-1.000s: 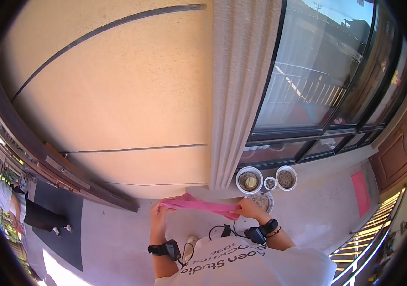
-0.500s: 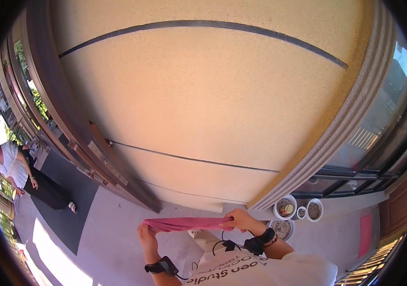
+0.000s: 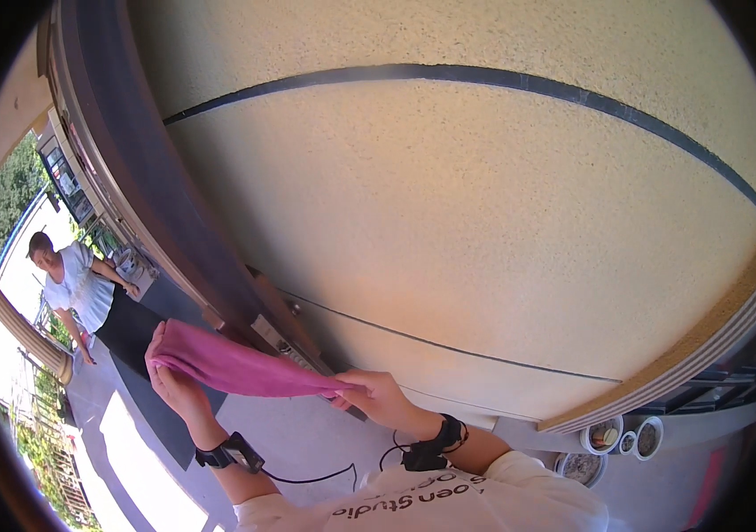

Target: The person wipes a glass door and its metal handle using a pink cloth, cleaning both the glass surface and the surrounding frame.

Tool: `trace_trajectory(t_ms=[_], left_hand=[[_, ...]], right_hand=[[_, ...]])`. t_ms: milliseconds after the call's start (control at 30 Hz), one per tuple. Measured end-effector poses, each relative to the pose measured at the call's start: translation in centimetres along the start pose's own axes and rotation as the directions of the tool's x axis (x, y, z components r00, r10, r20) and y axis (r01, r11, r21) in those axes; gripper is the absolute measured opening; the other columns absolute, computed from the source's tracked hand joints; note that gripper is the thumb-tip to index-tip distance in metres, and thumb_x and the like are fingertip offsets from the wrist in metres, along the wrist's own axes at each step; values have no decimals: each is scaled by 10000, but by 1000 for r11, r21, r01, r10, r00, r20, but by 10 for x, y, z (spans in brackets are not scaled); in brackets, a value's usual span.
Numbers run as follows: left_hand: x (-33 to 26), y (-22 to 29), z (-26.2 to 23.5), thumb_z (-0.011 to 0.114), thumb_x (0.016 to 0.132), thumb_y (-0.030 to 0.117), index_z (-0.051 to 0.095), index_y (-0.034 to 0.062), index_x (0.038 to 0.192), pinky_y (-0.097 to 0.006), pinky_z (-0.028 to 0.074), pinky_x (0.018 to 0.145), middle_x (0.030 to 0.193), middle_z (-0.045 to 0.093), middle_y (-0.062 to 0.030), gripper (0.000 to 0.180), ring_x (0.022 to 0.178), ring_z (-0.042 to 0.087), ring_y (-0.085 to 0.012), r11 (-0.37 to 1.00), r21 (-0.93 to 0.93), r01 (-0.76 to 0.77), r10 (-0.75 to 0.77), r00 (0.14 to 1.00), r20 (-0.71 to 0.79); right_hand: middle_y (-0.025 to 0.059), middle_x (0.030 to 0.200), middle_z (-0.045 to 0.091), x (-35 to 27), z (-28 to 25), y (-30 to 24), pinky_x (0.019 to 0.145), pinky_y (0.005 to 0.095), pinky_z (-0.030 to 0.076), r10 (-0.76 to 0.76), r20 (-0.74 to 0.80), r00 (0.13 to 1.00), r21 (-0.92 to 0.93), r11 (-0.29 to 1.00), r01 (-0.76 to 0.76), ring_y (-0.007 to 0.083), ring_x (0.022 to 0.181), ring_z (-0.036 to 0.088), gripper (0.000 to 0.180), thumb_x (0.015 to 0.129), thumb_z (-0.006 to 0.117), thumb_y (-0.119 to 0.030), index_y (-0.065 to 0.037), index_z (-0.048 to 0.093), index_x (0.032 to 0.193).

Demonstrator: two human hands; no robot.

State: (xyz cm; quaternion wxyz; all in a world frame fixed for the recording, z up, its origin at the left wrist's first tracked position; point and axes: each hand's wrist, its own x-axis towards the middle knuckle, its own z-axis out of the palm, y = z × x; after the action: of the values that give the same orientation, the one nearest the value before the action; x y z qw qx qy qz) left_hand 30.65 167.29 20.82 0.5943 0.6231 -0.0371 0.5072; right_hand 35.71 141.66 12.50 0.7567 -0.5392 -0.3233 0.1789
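A pink cloth (image 3: 241,362) is stretched between my two hands in front of a brown door frame. My left hand (image 3: 170,377) grips its left end, which is held higher and spread wider. At the other end my right hand (image 3: 376,396) pinches the cloth, which is gathered narrow there. Black bands with small devices and cables sit on both my wrists.
A tan wall (image 3: 467,239) with dark grooves rises ahead, beside the brown door frame (image 3: 165,177). White pots (image 3: 648,437) stand at its foot on the right. To the left a person (image 3: 85,293) stands on a dark mat (image 3: 165,412).
My hands have moved left and my left hand has risen with the cloth, which now slants and is spread wider. The view has turned left, toward the door frame and the person.
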Motion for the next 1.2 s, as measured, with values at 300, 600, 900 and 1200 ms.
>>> trace_trajectory(t_ms=[300,600,900,1200], left_hand=[[100,-100,4,412,700,617,127,10,1297,-423,35,1000,1359,66,-188,897,1260,37,-330,743,445,-499,339,855,393],[112,-159,-28,665,639,277,319,-43,1175,-434,368,820,1265,209,-283,714,1077,367,-428,593,242,-768,385,535,752],[199,-114,49,515,730,156,107,-39,1274,-445,188,959,1300,105,-295,708,1192,165,-447,769,-239,-593,619,596,511],[111,-170,-11,477,730,64,159,-61,1261,-415,178,971,1321,94,-266,631,1215,138,-416,882,-162,-442,405,537,740]], right_hand=[[121,993,520,109,48,10,739,244,438,-427,-99,899,-341,863,372,192,831,550,177,789,479,33,27,505,964],[234,1268,207,167,96,40,966,426,182,-776,-114,620,-860,390,330,340,1191,216,737,705,623,-185,-9,153,1245],[201,1300,204,226,106,-62,994,379,130,-851,-267,452,-920,364,141,303,1224,180,744,743,548,-320,34,150,1262],[205,1304,191,188,142,60,998,370,122,-718,-498,486,-838,542,-58,313,1232,161,636,783,508,-130,32,126,1265]])
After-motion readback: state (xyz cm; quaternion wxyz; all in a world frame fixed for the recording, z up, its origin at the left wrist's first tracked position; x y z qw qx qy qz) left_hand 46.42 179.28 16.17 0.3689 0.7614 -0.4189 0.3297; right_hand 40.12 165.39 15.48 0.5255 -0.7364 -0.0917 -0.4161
